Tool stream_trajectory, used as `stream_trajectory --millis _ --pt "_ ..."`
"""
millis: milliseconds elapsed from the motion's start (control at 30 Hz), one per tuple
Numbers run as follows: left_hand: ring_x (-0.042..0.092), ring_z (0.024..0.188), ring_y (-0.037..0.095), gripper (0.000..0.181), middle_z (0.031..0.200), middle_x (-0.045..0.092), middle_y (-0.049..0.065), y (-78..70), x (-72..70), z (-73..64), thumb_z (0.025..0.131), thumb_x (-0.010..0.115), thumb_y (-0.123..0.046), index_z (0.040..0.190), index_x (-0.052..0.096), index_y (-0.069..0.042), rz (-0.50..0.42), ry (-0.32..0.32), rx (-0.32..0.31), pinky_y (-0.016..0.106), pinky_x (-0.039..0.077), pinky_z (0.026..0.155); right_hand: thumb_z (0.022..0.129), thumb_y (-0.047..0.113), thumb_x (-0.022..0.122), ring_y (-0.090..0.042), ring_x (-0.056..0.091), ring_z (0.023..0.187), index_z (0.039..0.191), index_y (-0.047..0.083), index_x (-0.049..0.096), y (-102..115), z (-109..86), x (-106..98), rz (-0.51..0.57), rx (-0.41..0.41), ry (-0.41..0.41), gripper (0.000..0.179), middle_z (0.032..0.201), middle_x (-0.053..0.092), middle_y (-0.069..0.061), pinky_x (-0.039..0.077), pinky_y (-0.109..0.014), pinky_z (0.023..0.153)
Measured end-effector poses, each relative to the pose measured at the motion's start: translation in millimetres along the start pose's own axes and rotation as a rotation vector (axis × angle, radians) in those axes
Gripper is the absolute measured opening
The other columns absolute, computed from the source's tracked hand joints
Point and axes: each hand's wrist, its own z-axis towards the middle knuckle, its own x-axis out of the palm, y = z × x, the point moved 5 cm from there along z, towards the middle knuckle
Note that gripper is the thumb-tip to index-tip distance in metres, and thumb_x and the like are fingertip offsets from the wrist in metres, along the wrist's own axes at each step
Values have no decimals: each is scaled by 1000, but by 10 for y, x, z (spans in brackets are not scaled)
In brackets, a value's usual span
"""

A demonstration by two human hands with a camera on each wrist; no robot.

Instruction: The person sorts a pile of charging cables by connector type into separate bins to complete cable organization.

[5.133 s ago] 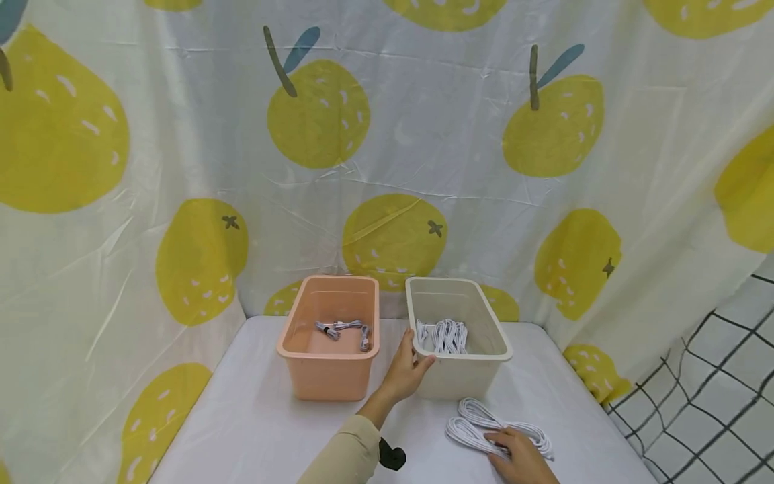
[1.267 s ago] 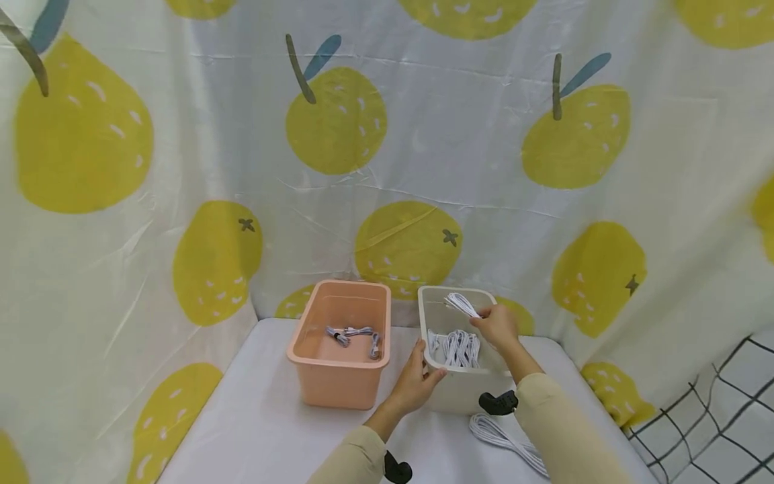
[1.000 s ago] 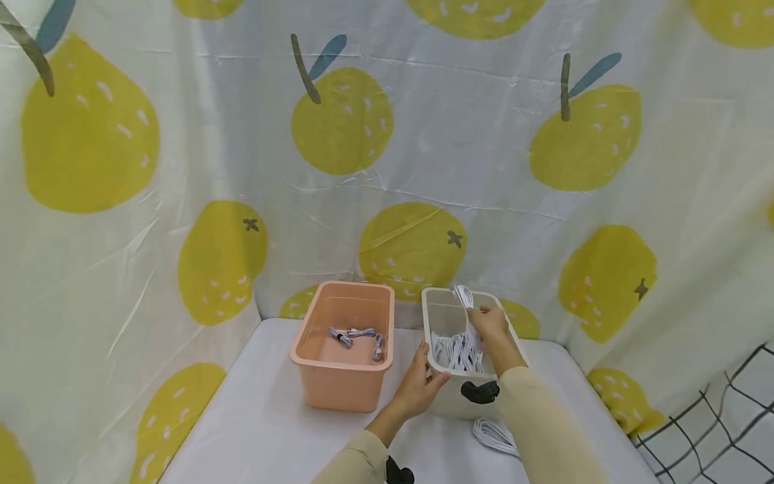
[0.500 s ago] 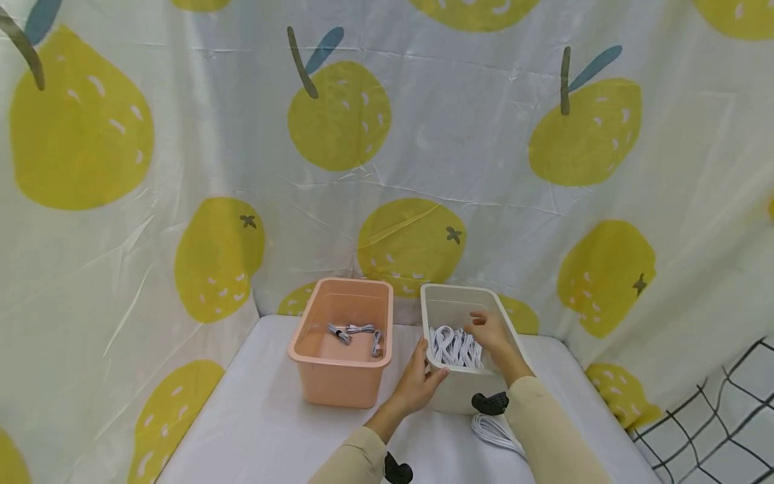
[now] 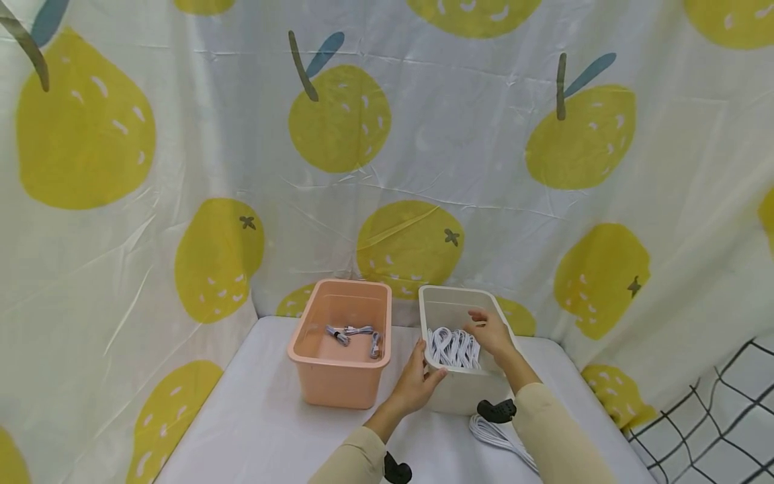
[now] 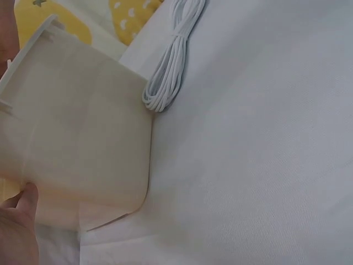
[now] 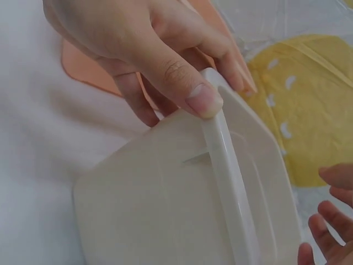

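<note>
My left hand (image 5: pixel 414 384) grips the near left corner of a cream plastic bin (image 5: pixel 462 390). In the right wrist view, its thumb lies on the bin's rim (image 7: pixel 223 160) while the other fingers sit along the outside. Over the bin's right part hovers my right hand (image 5: pixel 492 334), fingers loosely bent and holding nothing. Several coiled bundles of white cable (image 5: pixel 453 347) lie side by side inside, at the near end. Another white cable bundle (image 5: pixel 498 437) rests on the table before the bin, partly behind the right forearm; the left wrist view shows this coil (image 6: pixel 168 66) close beside the bin wall.
An orange bin (image 5: pixel 338 386) stands to the left, with 3 short grey cables (image 5: pixel 337 335) in it. White cloth covers the table (image 5: pixel 272 417). A fruit-print curtain (image 5: pixel 423 148) hangs behind, and a black wire grid (image 5: pixel 719 410) is at the right.
My right hand took one white cable bundle from the table, carried it over the cream bin and let it go inside. My left hand keeps its hold on the corner.
</note>
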Motion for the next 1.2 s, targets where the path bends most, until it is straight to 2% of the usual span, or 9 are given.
stream_trajectory --millis 333,600,800,1000,1200 --pt "35 145 43 81 166 13 30 35 37 -20 105 63 -17 161 9 7 -9 14 -26 49 44 107 98 14 69 -42 58 120 142 -4 56 24 -110 -60 8 -27 7 50 133 58 -28 49 -54 100" --pt "36 144 45 81 166 14 30 36 46 -34 105 63 -19 161 10 8 3 9 -18 47 45 106 96 15 72 -43 61 115 141 -3 58 -1 -222 -148 -9 -88 20 50 128 63 -25 52 -53 96" --pt "36 143 47 81 166 14 29 35 50 -47 106 62 -20 161 10 7 6 26 -25 46 46 105 97 14 72 -40 63 114 142 -3 57 -39 -311 -254 -37 -96 5 51 127 64 -23 54 -47 92" --pt "35 142 51 81 165 14 32 29 16 -42 105 63 -16 160 9 8 3 16 -20 53 45 104 94 15 76 -37 67 107 142 -2 58 -15 -388 -390 -53 -136 -34 54 122 66 -21 55 -35 84" --pt "35 145 46 80 167 13 28 39 1 -23 106 61 -21 162 10 4 26 20 -49 50 45 105 95 16 76 -36 68 104 142 0 59 -46 -489 -493 -53 -165 -47 53 122 67 -21 54 -31 79"
